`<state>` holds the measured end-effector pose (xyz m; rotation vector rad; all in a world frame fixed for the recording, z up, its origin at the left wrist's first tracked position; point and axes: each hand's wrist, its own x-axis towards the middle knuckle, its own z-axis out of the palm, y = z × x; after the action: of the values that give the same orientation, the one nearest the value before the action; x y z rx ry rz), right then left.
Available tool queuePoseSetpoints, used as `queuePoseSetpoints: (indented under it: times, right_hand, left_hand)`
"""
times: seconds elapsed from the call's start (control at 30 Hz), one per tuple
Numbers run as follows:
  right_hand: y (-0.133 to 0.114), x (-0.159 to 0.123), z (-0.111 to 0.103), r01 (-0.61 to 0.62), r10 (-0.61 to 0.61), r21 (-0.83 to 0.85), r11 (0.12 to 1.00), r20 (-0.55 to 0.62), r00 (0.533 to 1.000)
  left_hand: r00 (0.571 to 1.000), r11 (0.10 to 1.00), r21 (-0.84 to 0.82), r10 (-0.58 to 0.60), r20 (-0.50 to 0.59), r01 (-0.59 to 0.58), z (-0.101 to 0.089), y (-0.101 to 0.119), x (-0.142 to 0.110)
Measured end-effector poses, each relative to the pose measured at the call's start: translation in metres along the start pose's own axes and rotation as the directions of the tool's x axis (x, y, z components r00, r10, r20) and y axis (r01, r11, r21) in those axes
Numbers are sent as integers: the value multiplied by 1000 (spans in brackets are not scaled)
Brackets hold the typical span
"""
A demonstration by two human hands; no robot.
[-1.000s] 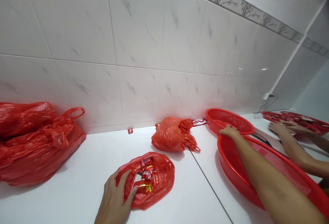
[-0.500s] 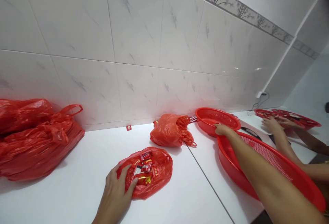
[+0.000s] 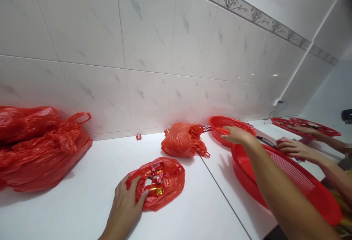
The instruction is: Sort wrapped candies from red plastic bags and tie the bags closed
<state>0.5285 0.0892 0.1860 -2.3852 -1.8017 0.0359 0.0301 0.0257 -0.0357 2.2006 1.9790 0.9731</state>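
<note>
Spreading over one open bag, left hand, grip unclear; right hand, fingers loose, by two baskets; one bundle between.

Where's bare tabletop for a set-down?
Widest: white tabletop between the bulging red plastic bags and the left hand. Also the strip between the open red plastic bag of wrapped sweets and the large red plastic basket. Crowded right: that basket, a smaller round red basket, the right hand, co-worker's hands.
</note>
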Motion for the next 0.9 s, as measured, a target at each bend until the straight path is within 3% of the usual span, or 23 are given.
queuePoseSetpoints:
  times: [0.17,0.27,0.37,0.5,0.6,0.77,0.9]
  right_hand:
    - [-71,-57,21,288,-283,138,948,-51,958]
    - [-80,-86,44,146,-139,44,988,-137,981]
    - [-47,-104,63,-37,38,11,999,-173,984]
    - [15,-117,83,-220,220,15,975,-62,973]
    - [42,-128,93,-256,256,-14,967,20,966]
    - [63,-150,103,-312,309,-41,949,-68,949]
    - [77,-164,119,-279,275,-37,960,-89,957]
  left_hand:
    - [1000,1000,8,-20,12,20,-3,0,2]
    - [1000,1000,-1,-19,16,19,-5,1,1]
    - [999,1000,-8,-26,25,26,-6,3,0]
    - [999,999,-20,-26,23,26,-6,3,-1]
    - [1000,1000,-19,-14,22,15,-6,2,-2]
    - [999,1000,-15,-21,37,21,-8,4,-1]
    - [999,999,-21,-30,44,31,-8,7,0]
